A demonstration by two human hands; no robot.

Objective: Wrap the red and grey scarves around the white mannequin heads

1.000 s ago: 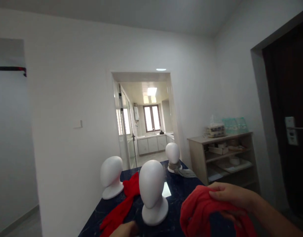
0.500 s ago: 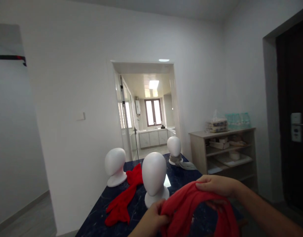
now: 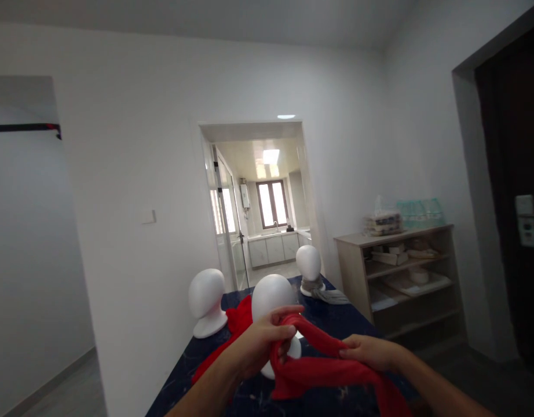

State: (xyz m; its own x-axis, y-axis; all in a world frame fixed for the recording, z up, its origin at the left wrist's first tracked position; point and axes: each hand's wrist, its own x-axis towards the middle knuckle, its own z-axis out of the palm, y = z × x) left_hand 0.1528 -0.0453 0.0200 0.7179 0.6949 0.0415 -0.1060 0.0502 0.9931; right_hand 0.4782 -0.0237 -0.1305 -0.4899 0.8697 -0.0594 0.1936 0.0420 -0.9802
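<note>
Both my hands hold a red scarf (image 3: 319,368) above a dark blue marbled table (image 3: 358,324). My left hand (image 3: 260,341) grips one end raised in front of a white mannequin head (image 3: 269,295), which it partly hides. My right hand (image 3: 371,352) grips the scarf further right, and the cloth hangs down below it. A second red scarf (image 3: 236,318) lies on the table to the left of that head.
Two more white mannequin heads stand on the table: one at the left (image 3: 206,301), one at the far end (image 3: 309,266) with a grey scarf (image 3: 330,295) at its neck. A wooden shelf unit (image 3: 401,272) stands at the right wall, a dark door (image 3: 510,191) beyond it.
My left hand came up from the bottom edge, took hold of the red scarf and lifted it in front of the middle head. My right hand lowered and the scarf stretched out between both hands.
</note>
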